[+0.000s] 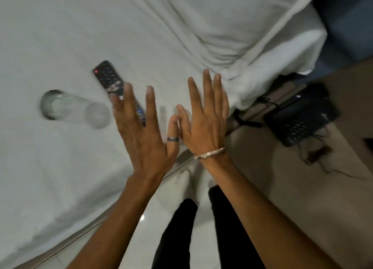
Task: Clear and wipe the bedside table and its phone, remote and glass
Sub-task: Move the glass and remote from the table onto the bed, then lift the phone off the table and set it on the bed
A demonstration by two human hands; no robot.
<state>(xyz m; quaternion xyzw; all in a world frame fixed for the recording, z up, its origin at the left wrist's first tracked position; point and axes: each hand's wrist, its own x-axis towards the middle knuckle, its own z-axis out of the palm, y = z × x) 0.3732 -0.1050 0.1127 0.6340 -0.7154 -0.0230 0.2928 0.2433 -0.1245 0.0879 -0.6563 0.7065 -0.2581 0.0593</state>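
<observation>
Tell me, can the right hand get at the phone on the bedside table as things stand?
Probably yes. The right hand is open and empty, and the phone sits uncovered on the bedside table to its right, with nothing between them; only its cords trail nearby.

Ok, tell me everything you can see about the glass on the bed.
The glass is a tall, clear, plain tumbler that looks empty. It lies on its side on the white bed sheet, with one round end toward the left and the other toward the remote, which sits just to its right without touching it. Only the sheet touches it. The left hand hovers nearby, fingers spread, not holding it. The picture is slightly blurred, so fine marks cannot be made out.
</observation>
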